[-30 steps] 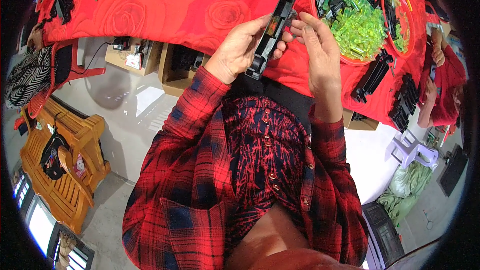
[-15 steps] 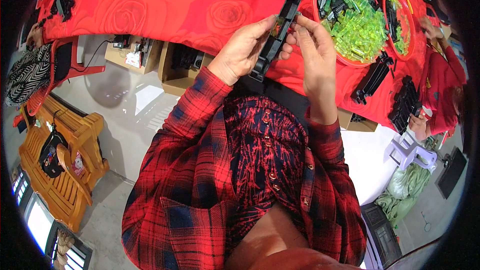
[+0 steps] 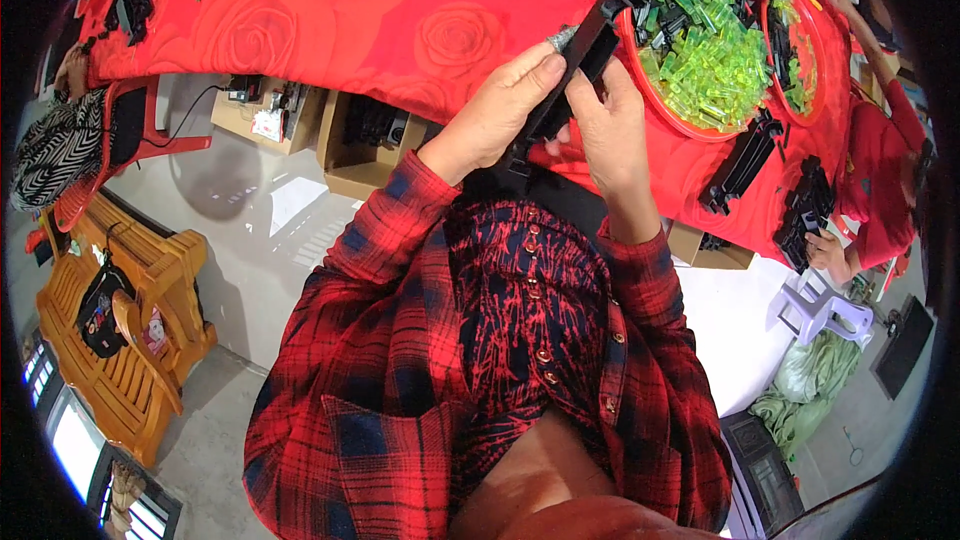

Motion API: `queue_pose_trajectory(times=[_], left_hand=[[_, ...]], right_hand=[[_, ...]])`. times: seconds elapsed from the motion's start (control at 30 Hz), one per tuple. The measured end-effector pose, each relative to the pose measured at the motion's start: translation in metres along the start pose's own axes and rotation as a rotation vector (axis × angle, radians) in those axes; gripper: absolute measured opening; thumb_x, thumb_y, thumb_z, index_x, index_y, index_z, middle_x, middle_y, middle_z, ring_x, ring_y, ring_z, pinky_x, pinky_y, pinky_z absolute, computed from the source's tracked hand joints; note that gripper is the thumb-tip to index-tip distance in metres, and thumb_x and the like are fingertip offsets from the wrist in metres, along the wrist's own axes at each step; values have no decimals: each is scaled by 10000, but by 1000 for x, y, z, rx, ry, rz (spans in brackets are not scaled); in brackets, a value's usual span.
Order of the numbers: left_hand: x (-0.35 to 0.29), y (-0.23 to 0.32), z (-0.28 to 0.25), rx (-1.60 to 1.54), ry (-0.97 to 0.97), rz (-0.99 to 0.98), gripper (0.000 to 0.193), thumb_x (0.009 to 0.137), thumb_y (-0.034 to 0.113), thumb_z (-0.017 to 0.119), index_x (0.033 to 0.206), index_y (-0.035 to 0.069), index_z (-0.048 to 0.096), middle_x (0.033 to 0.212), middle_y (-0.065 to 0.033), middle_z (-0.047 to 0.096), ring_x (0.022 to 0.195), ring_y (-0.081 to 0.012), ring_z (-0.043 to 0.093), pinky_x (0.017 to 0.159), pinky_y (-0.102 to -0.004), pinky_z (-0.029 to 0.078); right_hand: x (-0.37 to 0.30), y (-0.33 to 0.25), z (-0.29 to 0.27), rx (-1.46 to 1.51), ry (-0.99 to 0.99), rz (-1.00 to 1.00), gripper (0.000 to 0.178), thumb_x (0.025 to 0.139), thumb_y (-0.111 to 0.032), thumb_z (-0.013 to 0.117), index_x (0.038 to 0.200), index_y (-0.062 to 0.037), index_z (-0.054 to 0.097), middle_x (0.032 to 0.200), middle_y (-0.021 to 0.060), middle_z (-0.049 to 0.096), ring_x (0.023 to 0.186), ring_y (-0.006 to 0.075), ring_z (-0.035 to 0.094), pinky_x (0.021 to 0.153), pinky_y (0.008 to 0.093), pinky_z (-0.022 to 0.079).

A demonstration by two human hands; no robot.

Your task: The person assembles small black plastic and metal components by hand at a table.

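Between my two hands is a long black plastic strip-shaped part (image 3: 592, 48), slanting up and to the right over the table's near edge. My left hand (image 3: 492, 112) grips it from the left, thumb on its side; something grey and shiny covers a fingertip. On the other side, my right hand (image 3: 615, 135) has its thumb and fingers closed on the same part, some fingers hidden behind it. Just right of the part stands a red basin (image 3: 655, 103) with a heap of small translucent green-yellow tubes (image 3: 712, 65) and black pieces (image 3: 662, 28).
A red rose-patterned cloth (image 3: 380, 30) covers the table. More black parts (image 3: 740, 165) lie at right, beside a second red basin (image 3: 822, 70). A person's hand (image 3: 825, 252) holds a black part at far right. Cardboard boxes (image 3: 350, 180) stand below the table edge.
The black part has been turned, showing a smoother side. My right hand has shifted slightly left and down along it. The other person's hand at right has moved a little.
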State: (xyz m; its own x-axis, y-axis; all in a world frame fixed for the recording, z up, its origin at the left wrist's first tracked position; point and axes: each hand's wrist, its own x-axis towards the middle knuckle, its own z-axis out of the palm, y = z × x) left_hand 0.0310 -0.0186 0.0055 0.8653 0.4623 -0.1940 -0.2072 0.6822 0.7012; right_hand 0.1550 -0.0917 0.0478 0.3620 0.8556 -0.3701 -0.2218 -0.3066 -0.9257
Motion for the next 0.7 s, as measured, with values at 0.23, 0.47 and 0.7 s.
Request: queue_pose_trajectory(times=[0.23, 0.47, 0.7], left_hand=[[-7, -12, 4, 288, 106, 28, 440, 1056, 385, 422, 1373, 82, 468, 859, -6, 596, 644, -76, 592, 539, -214, 480], [1, 15, -27, 17, 256, 96, 475, 1062, 429, 356, 1258, 33, 529, 929, -105, 633, 665, -147, 591, 556, -265, 485], [14, 9, -53, -204, 154, 0, 516, 1050, 439, 385, 1318, 16, 511, 1015, -136, 643, 750, -175, 598, 601, -293, 488]], right_hand=[[-2, 26, -7, 127, -22, -9, 220, 994, -147, 551, 1144, 14, 548, 847, 69, 632, 621, 154, 622, 557, 273, 515], [-2, 20, -57, -75, 389, -296, 240, 1023, -161, 517, 1167, 15, 595, 1085, 101, 659, 804, 138, 650, 730, 250, 507], [-5, 59, -50, -234, 341, -246, 154, 972, -68, 574, 1104, -6, 621, 958, 81, 643, 785, 148, 629, 744, 295, 524]])
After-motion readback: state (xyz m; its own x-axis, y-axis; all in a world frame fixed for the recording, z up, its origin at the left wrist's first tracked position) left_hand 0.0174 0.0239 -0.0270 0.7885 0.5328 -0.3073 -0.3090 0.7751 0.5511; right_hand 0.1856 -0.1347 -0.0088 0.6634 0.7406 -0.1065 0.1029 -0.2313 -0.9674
